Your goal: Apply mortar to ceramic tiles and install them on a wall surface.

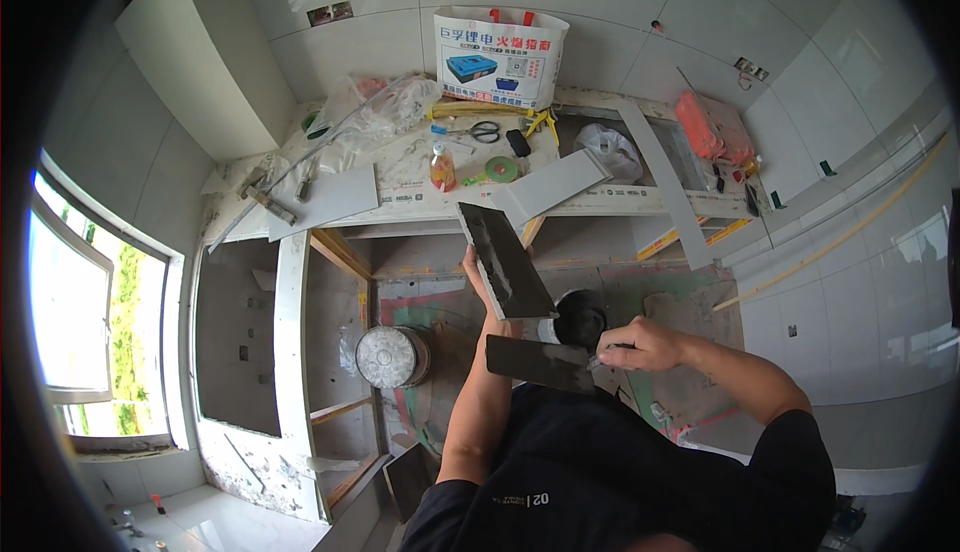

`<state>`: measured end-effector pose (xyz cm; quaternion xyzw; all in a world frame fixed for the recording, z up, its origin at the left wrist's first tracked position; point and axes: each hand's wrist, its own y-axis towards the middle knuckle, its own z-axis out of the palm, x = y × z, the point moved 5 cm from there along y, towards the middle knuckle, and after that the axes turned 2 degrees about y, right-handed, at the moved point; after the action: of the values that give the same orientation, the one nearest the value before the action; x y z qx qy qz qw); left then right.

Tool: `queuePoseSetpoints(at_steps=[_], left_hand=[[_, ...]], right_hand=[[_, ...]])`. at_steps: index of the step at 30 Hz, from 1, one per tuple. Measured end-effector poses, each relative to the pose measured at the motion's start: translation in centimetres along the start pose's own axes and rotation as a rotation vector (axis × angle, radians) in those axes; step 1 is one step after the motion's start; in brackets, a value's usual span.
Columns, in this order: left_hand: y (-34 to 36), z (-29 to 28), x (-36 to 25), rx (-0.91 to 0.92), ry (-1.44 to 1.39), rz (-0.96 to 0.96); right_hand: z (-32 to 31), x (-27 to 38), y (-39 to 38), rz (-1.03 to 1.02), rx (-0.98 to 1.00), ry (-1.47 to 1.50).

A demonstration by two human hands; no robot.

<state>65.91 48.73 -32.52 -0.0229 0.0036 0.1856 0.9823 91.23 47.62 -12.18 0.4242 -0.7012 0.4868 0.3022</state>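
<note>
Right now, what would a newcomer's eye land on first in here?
Probably the tile, its face smeared with dark grey paste, held up mid-picture in the left hand, with the trowel in the right hand just below. Next might come the bright window at far left and the printed bag at the back of the counter.

We see a marble-patterned counter (405, 152). Toward its left end lie 1 light-grey panel (340, 197) and some crumpled clear plastic (405, 107). Near the middle we find 1 printed bag (500, 60) upright at the back, then scissors (486, 132), 1 bottle of orange liquid (442, 169) and 1 green tape roll (501, 169). At the right sits 1 red bundle (712, 129). Below, on the floor (695, 337), we see 2 buckets: 1 spattered grey bucket (390, 358) and 1 dark-mouthed bucket (582, 318).
</note>
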Motion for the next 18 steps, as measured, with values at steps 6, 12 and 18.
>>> queuePoseSetpoints(at_steps=[6,12,18], left_hand=[[-2.9,2.5,1.0,0.029,-0.062,-0.128],[-5.2,4.9,2.9,0.058,-0.07,-0.228],[-6.7,6.8,4.6,-0.006,-0.137,-0.23]], right_hand=[[-7.0,1.7,0.0,-0.196,-0.411,-0.731],[-6.3,3.7,2.0,-0.359,-0.364,-1.02],[-11.9,3.5,7.5,-0.274,-0.611,-1.129]])
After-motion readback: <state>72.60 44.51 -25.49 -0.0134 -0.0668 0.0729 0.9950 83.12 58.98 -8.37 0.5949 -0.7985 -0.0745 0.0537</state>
